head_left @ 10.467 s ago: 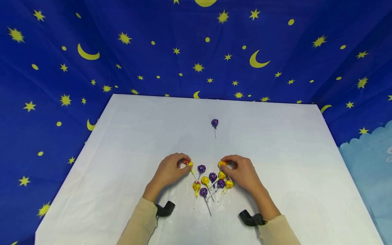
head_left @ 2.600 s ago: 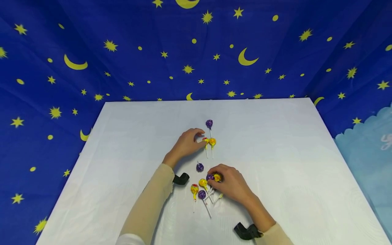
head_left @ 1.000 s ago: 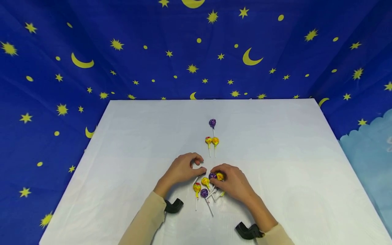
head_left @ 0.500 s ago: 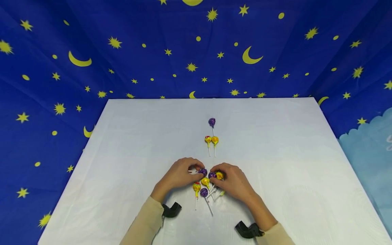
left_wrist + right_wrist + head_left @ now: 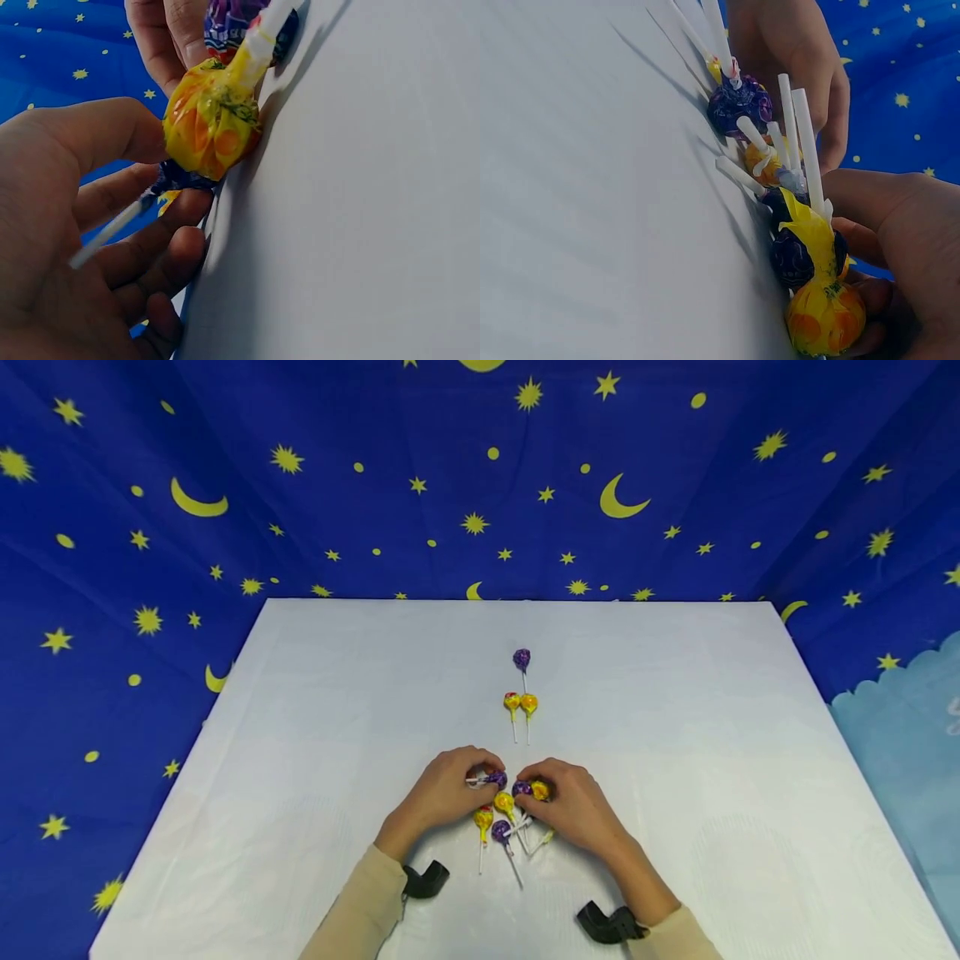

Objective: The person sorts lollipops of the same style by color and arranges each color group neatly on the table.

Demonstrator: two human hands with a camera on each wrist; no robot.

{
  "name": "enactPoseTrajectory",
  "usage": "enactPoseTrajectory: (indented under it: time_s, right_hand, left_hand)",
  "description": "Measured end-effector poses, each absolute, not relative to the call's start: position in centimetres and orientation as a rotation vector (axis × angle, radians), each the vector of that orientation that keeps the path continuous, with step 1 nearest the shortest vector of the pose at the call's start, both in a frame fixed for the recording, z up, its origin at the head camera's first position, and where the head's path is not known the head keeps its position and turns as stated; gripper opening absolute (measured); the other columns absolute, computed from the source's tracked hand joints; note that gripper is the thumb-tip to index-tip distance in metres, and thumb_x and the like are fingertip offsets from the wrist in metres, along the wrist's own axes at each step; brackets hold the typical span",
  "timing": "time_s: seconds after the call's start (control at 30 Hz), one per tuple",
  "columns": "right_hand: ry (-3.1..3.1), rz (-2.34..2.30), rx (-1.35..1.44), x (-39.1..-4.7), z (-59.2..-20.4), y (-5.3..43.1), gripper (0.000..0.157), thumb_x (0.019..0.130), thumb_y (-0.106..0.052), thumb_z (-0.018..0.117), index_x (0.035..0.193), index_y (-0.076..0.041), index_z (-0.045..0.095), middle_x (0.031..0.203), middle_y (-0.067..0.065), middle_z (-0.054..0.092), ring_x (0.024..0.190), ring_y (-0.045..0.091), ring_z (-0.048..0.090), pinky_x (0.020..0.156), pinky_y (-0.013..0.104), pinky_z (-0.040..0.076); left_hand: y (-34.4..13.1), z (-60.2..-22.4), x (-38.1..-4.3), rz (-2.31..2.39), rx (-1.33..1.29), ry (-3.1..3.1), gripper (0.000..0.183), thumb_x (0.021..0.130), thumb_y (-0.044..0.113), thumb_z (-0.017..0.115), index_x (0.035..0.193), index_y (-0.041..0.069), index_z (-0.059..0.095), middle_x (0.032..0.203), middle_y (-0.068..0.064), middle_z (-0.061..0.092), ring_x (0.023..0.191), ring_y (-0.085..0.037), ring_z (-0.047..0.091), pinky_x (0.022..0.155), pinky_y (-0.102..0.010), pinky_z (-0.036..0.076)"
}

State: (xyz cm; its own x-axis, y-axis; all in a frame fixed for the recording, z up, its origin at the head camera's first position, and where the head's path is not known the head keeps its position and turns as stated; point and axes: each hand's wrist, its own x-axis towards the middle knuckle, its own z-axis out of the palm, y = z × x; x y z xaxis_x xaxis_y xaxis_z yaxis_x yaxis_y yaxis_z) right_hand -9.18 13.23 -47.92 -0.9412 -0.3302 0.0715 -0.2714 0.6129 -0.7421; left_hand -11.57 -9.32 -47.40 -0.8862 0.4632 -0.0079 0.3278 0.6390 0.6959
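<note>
My left hand (image 5: 442,789) pinches a purple-wrapped lollipop (image 5: 497,780) between thumb and fingers, its white stick pointing back toward the palm. In the left wrist view that lollipop's wrapper (image 5: 180,177) is partly covered by a yellow lollipop (image 5: 206,124). My right hand (image 5: 581,797) has thumb and forefinger on another purple lollipop (image 5: 522,788), with a yellow-orange one (image 5: 539,791) inside its curl. Between and below the hands lie a yellow lollipop (image 5: 505,803), a red-and-yellow one (image 5: 483,821) and a purple one (image 5: 501,832). Crossing sticks and my right hand hide part of the pile.
Farther up the white table (image 5: 675,710), a purple lollipop (image 5: 522,658) lies above two side-by-side lollipops, one red-and-yellow (image 5: 512,702), one yellow-orange (image 5: 529,703). A blue star-and-moon cloth (image 5: 420,443) hangs behind. Black wrist mounts (image 5: 427,880) sit on both forearms.
Two yellow lollipops have moved from the pile to below the far purple one. My left hand has come back and turned a purple lollipop sideways in its grip. My right hand has hardly moved lately.
</note>
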Motion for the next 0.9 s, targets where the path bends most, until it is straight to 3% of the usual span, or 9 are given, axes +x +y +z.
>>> enactPoseTrajectory:
  time_s: [0.33, 0.47, 0.63, 0.9]
  right_hand:
    - [2.756, -1.267, -0.522, -9.3, -48.1, 13.0, 0.021, 0.080, -0.028, 0.079, 0.100, -0.024, 0.072, 0.096, -0.017, 0.064, 0.088, 0.002, 0.059, 0.077, 0.032, 0.048]
    - [2.766, -1.289, -0.509, -9.5, -48.0, 13.0, 0.020, 0.081, -0.028, 0.079, 0.100, -0.024, 0.071, 0.095, -0.017, 0.064, 0.077, 0.004, 0.057, 0.070, 0.030, 0.047]
    - [2.814, -1.307, -0.554, -10.1, -47.7, 13.0, 0.020, 0.083, -0.030, 0.076, 0.101, -0.024, 0.071, 0.093, -0.016, 0.064, 0.059, 0.006, 0.045, 0.059, 0.027, 0.041]
    - [2.837, -1.393, -0.519, -11.6, -46.6, 13.3, 0.021, 0.084, -0.029, 0.076, 0.103, -0.025, 0.070, 0.092, -0.014, 0.063, 0.052, 0.009, 0.043, 0.049, 0.028, 0.037]
  left_hand:
    - [-9.8, -47.4, -11.6, 1.060, 0.643, 2.673, 0.022, 0.082, 0.026, 0.073, 0.102, 0.025, 0.063, 0.083, 0.010, 0.057, 0.070, -0.007, 0.050, 0.064, -0.029, 0.041]
    - [-9.8, -47.5, -11.7, 1.067, 0.630, 2.662, 0.022, 0.082, 0.027, 0.073, 0.101, 0.025, 0.062, 0.081, 0.008, 0.057, 0.069, -0.008, 0.050, 0.063, -0.029, 0.042]
    - [-9.9, -47.6, -11.6, 1.086, 0.648, 2.664, 0.023, 0.083, 0.026, 0.072, 0.104, 0.024, 0.063, 0.086, 0.010, 0.058, 0.071, -0.008, 0.051, 0.065, -0.028, 0.042]
    - [-10.1, -47.7, -11.5, 1.102, 0.696, 2.656, 0.024, 0.085, 0.026, 0.071, 0.108, 0.022, 0.065, 0.092, 0.014, 0.058, 0.073, -0.008, 0.052, 0.067, -0.028, 0.042]
